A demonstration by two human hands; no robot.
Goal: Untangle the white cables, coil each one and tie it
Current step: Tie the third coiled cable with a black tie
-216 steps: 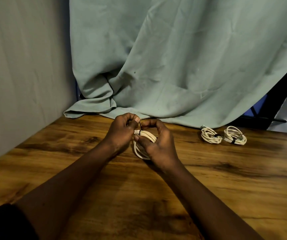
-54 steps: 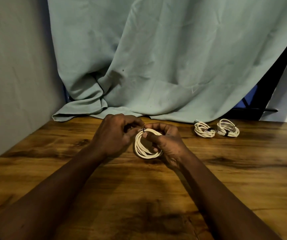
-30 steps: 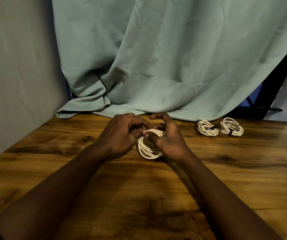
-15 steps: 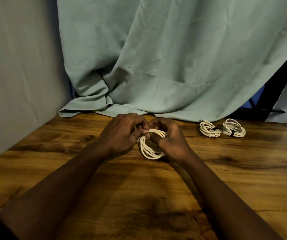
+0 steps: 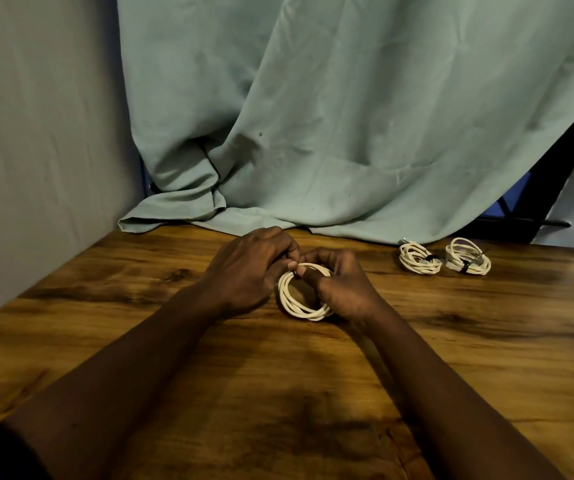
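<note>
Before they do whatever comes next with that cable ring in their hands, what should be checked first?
1. Grip: left hand and right hand both pinch the top of the white coil. Ok.
2. Its loops lie gathered, none straying. Ok.
3. Black tie closed round it: fingertips hide most of it. Cannot tell.
4. Left tied coil and right tied coil lie apart from the hands. Ok.
5. Bare table beside them for this one. Ok.

teal curtain [image 5: 348, 116] behind wooden table [image 5: 486, 358]
</note>
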